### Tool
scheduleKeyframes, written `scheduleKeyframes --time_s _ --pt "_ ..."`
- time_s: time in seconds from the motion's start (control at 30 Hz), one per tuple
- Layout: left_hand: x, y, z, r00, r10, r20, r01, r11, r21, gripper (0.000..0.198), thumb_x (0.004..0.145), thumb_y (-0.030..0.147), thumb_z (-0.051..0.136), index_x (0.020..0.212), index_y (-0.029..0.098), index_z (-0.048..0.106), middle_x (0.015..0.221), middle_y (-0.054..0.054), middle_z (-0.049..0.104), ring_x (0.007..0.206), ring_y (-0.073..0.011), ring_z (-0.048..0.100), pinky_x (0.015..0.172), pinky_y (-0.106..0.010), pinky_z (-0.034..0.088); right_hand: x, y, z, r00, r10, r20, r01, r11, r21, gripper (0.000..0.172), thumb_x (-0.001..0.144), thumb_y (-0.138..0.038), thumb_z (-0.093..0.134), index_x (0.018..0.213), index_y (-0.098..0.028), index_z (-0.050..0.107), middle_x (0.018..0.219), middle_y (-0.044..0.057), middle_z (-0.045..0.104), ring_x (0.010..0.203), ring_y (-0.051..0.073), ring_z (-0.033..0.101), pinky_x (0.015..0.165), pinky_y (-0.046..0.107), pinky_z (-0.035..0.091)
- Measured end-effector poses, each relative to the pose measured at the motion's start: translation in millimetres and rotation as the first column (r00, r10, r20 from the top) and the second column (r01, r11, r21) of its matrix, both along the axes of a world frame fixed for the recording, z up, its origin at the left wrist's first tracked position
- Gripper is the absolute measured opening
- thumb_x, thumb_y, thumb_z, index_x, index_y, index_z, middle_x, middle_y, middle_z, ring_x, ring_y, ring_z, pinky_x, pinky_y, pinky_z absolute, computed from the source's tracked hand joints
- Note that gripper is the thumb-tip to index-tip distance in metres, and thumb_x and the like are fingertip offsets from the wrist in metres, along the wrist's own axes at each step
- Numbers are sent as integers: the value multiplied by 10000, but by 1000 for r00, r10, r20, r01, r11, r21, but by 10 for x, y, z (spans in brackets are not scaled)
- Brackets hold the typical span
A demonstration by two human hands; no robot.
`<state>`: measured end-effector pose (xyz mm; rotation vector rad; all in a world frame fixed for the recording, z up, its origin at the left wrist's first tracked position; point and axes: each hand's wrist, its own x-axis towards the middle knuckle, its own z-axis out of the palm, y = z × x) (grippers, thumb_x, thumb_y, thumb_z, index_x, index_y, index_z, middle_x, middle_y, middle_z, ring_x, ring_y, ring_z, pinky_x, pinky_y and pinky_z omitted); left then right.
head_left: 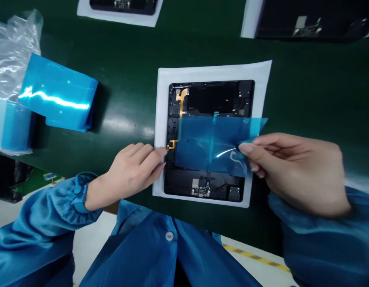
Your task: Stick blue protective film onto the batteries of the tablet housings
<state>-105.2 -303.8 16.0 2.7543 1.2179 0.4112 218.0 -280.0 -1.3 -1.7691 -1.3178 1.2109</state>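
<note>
On a white sheet (214, 71) lies an opened tablet (208, 97), its middle beneath a blue film (198, 145) whose right edge the right hand (300, 171) pinches; the left hand (133, 167) rests curled at the tablet's left edge, whether gripping I cannot tell.

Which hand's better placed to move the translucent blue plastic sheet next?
Right, probably: the right hand pinches the sheet by its edge; the left hand is opposite, at the black rectangular device.
</note>
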Motion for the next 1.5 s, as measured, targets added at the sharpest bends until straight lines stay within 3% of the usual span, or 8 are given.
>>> scheduleKeyframes --time_s 0.1,0.23,0.47,0.97,1.27,1.5 --pt "-26 88 -87 992 -94 88 98 994 -50 130 1088 221 547 1193 160 595 968 -57 734 799 -182 669 694 -306 510 -17 7 40 1000 7 31 -6 1000 -5 504 725 -716 915 820 -232 811 540 -6 602 413 102 513 369 248 404" --pt "-11 93 -148 990 -81 113 88 994 -60 144 1078 230 551 1205 187 603 995 -54 732 784 -182 655 678 -330 503 -47 -5 112 996 26 80 -25 1000 -15 504 733 -745 894 798 -255 796 537 1 615 400 119 513 370 284 431" --pt "-9 84 -134 991 -105 79 109 992 -59 182 1055 196 591 1221 130 627 991 -76 726 786 -195 615 664 -340 480 -77 -21 190 987 38 158 -34 999 -25 467 783 -747 859 811 -284 794 552 2 635 410 129 531 411 323 509" --pt "-3 94 -143 989 -126 74 131 989 -72 227 1032 186 637 1240 98 628 997 -88 707 789 -197 547 662 -343 416 -71 10 214 989 55 134 -51 998 -37 453 790 -727 866 817 -282 786 563 -3 658 412 120 554 396 288 504" --pt "1 76 -130 992 -117 48 121 988 -96 238 1050 191 611 1271 105 612 1028 -84 702 820 -208 546 673 -348 422 -69 29 184 994 44 96 -44 999 -6 289 804 -483 919 783 -233 776 536 -33 653 370 103 533 360 242 480" --pt "-2 84 -121 993 -117 33 120 988 -94 242 1046 199 615 1270 109 611 1015 -82 705 809 -209 554 670 -349 430 -75 36 192 992 69 108 -70 997 9 207 832 -408 889 795 -236 780 547 -34 669 384 102 564 359 214 471"
